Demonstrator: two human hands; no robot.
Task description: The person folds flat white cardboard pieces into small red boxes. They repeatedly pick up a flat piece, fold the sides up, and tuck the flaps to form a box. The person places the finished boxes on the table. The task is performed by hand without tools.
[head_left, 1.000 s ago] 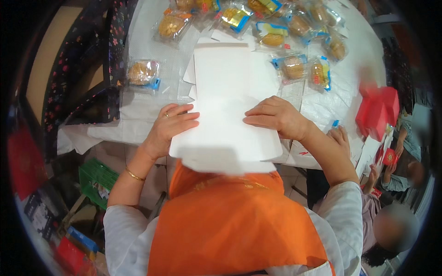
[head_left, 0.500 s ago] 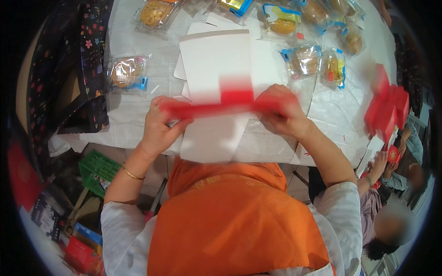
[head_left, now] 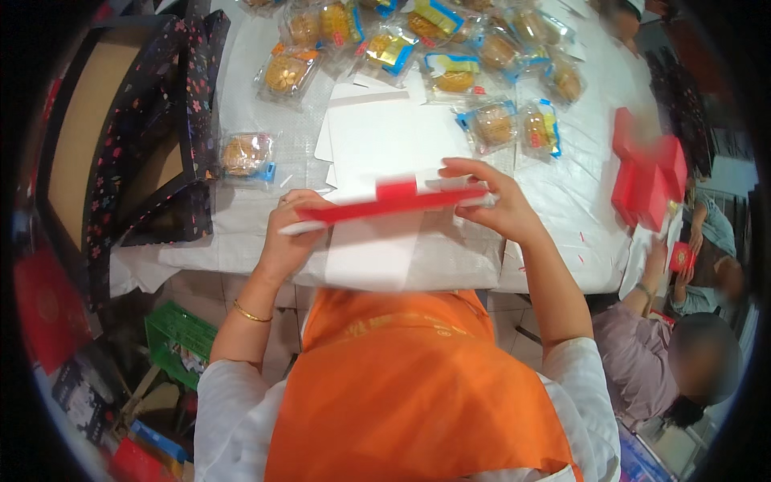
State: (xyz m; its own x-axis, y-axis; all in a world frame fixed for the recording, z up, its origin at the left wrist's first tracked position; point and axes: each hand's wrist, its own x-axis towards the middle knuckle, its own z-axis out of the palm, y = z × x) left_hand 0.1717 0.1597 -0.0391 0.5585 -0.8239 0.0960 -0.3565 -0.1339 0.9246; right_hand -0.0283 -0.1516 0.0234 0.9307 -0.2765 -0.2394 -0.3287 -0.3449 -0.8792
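Observation:
A red cardboard piece (head_left: 393, 206) with white ends and a red tab along its far edge is held edge-on above the table, slightly blurred. My left hand (head_left: 291, 241) is closed on its left end, near a white flap. At the other end my right hand (head_left: 506, 207) has thumb and fingers on either side of a small white flap, the upper fingers partly stretched. Beneath and beyond it lie white cardboard sheets (head_left: 393, 140), flat and overlapping; the held piece hides part of them.
Several clear-wrapped pastries (head_left: 454, 76) lie across the far table, and one wrapped pastry (head_left: 246, 154) sits apart at left. Dark flowered boxes (head_left: 173, 104) stand at far left, red boxes (head_left: 646, 185) at right. A green crate (head_left: 181, 341) is below left. A co-worker (head_left: 634, 353) sits right.
The red cardboard piece has come into a tilt, right end farther from me. My right hand's fingers have loosened and spread around its end; my left hand still grips. The whole view has shifted.

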